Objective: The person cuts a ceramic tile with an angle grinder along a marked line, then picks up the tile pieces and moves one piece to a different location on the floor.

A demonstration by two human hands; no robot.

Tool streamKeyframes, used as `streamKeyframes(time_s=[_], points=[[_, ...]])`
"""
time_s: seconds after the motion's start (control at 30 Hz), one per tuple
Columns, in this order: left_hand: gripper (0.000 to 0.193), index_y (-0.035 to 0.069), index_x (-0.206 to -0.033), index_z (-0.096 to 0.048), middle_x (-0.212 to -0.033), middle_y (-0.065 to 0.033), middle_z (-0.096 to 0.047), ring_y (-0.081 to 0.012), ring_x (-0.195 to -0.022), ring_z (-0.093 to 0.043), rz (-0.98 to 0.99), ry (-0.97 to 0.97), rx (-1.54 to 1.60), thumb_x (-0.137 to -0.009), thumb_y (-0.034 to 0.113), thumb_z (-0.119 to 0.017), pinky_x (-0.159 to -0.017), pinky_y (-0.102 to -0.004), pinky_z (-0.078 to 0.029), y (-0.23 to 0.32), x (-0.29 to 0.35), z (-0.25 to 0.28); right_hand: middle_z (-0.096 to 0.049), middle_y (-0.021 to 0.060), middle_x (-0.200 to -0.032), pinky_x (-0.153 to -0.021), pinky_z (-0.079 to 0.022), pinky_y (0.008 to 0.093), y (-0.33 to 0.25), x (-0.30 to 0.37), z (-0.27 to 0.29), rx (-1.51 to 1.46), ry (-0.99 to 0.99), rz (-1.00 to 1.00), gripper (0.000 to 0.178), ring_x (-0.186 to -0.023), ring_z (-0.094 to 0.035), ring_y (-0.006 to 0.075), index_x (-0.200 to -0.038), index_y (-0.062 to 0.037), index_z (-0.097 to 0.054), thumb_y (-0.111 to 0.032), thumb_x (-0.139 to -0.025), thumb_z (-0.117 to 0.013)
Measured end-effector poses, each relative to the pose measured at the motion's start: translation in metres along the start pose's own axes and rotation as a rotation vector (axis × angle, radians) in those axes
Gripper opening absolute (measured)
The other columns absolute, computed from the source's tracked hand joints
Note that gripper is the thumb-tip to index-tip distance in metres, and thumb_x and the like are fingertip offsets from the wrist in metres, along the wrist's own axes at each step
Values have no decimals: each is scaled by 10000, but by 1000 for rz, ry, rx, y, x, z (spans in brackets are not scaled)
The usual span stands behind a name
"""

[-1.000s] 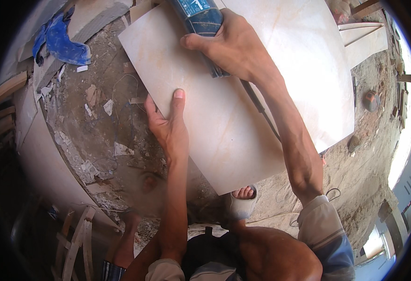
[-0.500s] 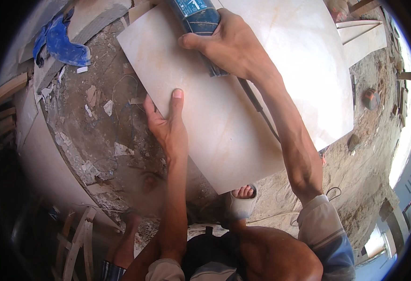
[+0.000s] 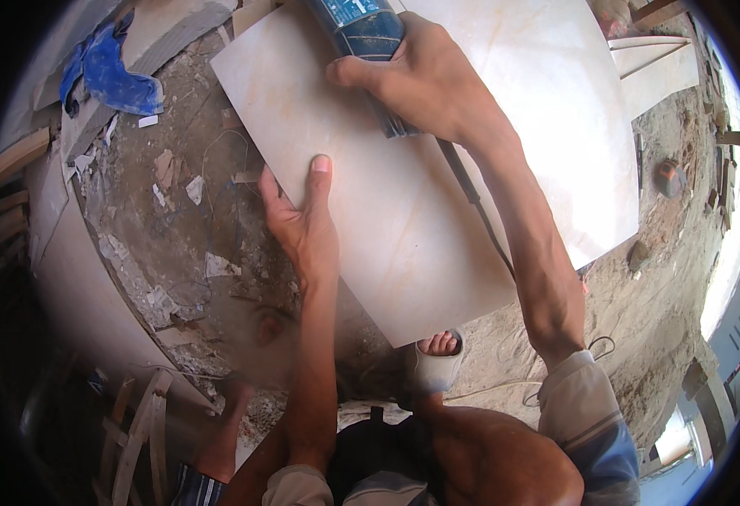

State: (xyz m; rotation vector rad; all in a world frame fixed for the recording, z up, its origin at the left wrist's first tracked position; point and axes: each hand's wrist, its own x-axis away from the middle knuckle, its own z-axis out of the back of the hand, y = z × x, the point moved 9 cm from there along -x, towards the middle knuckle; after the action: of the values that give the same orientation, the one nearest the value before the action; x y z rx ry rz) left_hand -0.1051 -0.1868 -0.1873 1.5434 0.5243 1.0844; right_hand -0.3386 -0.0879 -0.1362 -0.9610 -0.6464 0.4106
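Observation:
A large, pale, faintly veined tile [image 3: 437,253] spreads across the middle, its near corner above my sandalled foot. My left hand [image 3: 302,215] grips its left edge, thumb on the top face and fingers beyond the edge, partly hidden. On the far part of the tile, my right hand [image 3: 425,80] is wrapped around the body of a blue corded power tool [image 3: 361,29], which looks like an angle grinder. Its working end lies past the top of the picture. From the rear of the tool a dark cord [image 3: 463,173] runs back beneath my right forearm.
Broken tile bits and rubble cover the dusty ground at left. A blue cloth [image 3: 121,76] lies by pale slabs at the upper left. On the right are a tape measure [image 3: 668,178] and cut tile pieces [image 3: 661,72]. Wooden slats [image 3: 144,434] stand at the lower left.
My right hand and the power tool have shifted slightly to the right over the tile, the cord moving with them. The left hand keeps its hold, almost still.

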Motion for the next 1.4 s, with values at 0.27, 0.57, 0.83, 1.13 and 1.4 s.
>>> streamKeyframes(time_s=[0.27, 0.57, 0.83, 1.13, 1.4], points=[[739, -83, -1639, -426, -1457, -235, -688, -259, -1280, -680, 2, 14, -7, -1078, 185, -825, -1104, -370, -552, -3, -1, 4, -761, 348, -1122, -911, -638, 463, -27, 7, 10, -8, -188, -200, 767, -1042, -769, 418, -1356, 208, -601, -393, -921, -796], [691, -68, -1623, -458, -1475, -218, -681, -250, -1297, -684, -9, 12, -45, -1097, 212, -807, -1112, -383, -560, -1, -1, 4, -776, 320, -1007, -827, -648, 452, -10, 11, 5, -9, -59, -80, 696, -921, -794, 386, -1187, 183, -680, -423, -881, -829], [684, -70, -1617, -458, -1470, -222, -679, -250, -1294, -682, -14, -5, -26, -1094, 199, -808, -1108, -382, -558, -2, -1, 4, -788, 185, -919, -778, -639, 383, 13, 11, -4, 43, -19, -22, 774, -824, -798, 268, -1274, 109, -728, -522, -857, -890], [725, -69, -1633, -442, -1487, -231, -670, -263, -1303, -681, 0, 2, -29, -1088, 229, -818, -1113, -386, -558, -1, 0, 2, -782, 208, -865, -739, -644, 399, 12, 19, -2, -16, -19, -9, 706, -781, -799, 290, -1180, 133, -734, -468, -846, -894], [718, -50, -1631, -455, -1492, -225, -673, -262, -1298, -695, -7, 11, -46, -1088, 246, -820, -1101, -388, -582, -3, 0, 4, -783, 190, -902, -736, -641, 379, 16, 26, -3, 9, -37, -27, 769, -790, -797, 270, -1277, 120, -726, -495, -855, -912]])
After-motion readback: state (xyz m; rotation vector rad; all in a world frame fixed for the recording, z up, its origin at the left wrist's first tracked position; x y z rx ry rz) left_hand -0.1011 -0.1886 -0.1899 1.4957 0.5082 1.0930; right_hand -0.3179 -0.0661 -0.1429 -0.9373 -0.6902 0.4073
